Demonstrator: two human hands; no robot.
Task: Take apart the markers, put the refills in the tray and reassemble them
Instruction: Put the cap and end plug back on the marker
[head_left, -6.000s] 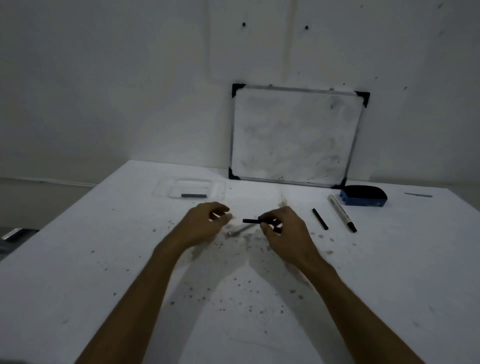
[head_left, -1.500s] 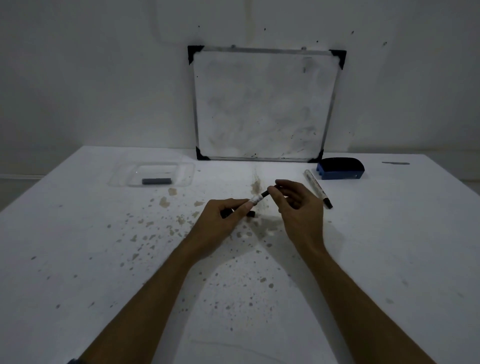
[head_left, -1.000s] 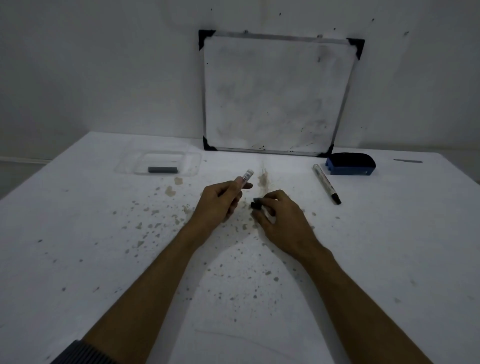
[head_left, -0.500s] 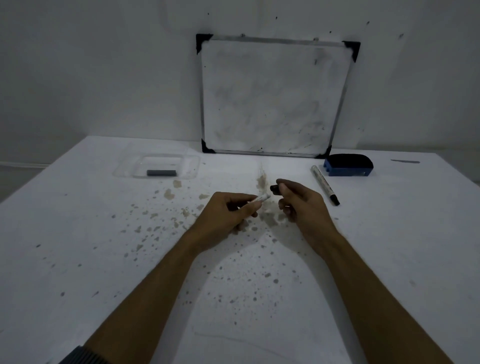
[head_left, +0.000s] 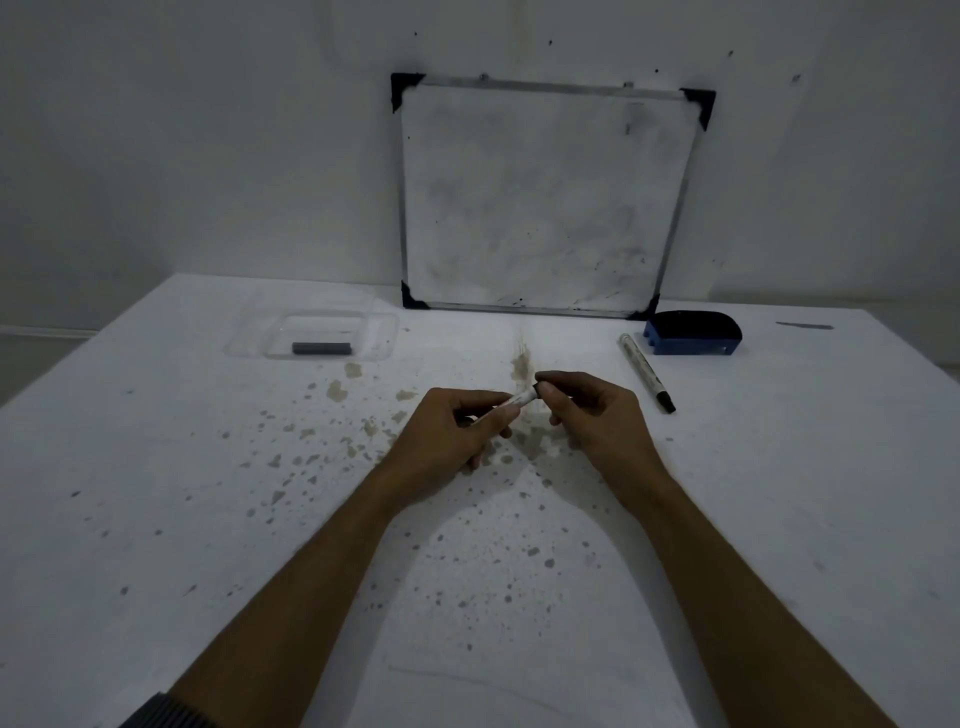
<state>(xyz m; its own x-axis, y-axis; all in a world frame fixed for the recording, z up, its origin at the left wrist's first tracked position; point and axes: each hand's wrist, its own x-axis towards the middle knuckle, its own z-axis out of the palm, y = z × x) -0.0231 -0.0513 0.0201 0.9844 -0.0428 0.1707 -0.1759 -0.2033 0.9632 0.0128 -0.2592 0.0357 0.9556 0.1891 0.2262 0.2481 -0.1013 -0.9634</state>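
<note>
My left hand (head_left: 449, 441) grips a white marker barrel (head_left: 519, 400), its end pointing up and right. My right hand (head_left: 592, 415) pinches a small black end piece (head_left: 538, 388) against that end of the barrel. Most of the barrel is hidden inside my left fist. A clear plastic tray (head_left: 311, 340) sits at the back left with one dark grey refill (head_left: 321, 348) lying in it. A second marker (head_left: 645, 371), white with a black cap, lies on the table to the right of my hands.
A small whiteboard (head_left: 545, 197) leans against the wall at the back. A blue and black eraser (head_left: 693, 340) sits by its right corner. A thin dark stick (head_left: 804, 326) lies far right. The white table (head_left: 156, 493) is speckled with stains.
My right hand picked the black piece off the table and brought it up to the barrel's end. My left hand lowered the barrel toward it, and the two hands now meet.
</note>
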